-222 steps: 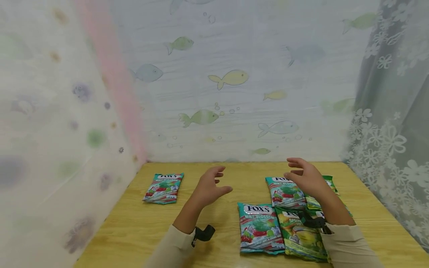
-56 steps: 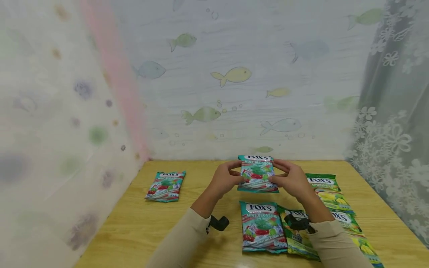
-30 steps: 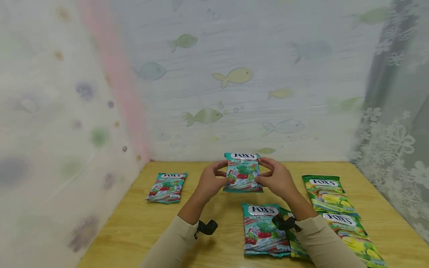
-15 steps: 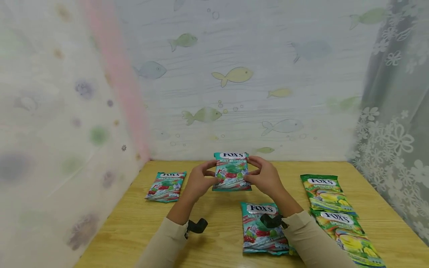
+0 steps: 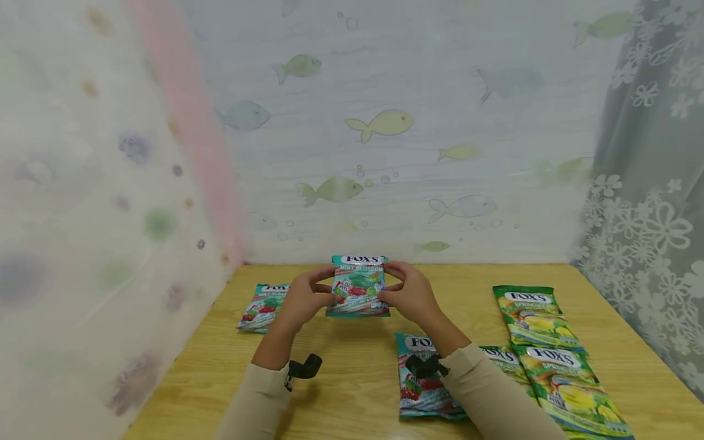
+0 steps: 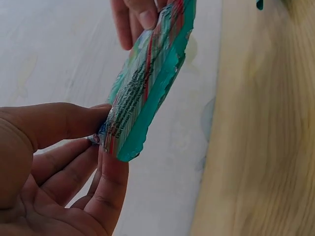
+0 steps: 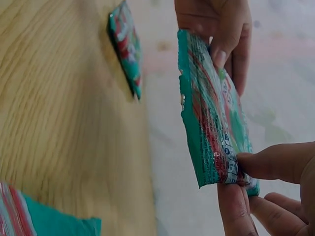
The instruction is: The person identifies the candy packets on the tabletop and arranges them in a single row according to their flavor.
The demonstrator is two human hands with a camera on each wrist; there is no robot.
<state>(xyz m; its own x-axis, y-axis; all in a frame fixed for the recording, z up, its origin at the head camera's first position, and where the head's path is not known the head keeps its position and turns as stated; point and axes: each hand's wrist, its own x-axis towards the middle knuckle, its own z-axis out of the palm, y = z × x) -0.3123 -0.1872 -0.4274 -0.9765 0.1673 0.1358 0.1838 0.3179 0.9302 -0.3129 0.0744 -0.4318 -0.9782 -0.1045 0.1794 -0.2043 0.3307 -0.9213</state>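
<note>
We hold the Fox's Mint Blossom packet (image 5: 359, 287) above the tabletop (image 5: 346, 379), between both palms: our left hand (image 5: 304, 299) pinches its left edge, our right hand (image 5: 412, 294) its right, thumbs on the printed front.

I saw dull, even light, a soft shadow on the table (image 5: 341, 391) below the held packet (image 5: 360, 287), blur on the wall (image 5: 82, 214) left of that packet.

left hand (image 5: 302, 299): pinching | right hand (image 5: 411, 296): pinching | forearms (image 5: 254, 391): reaching forward, converging
</note>
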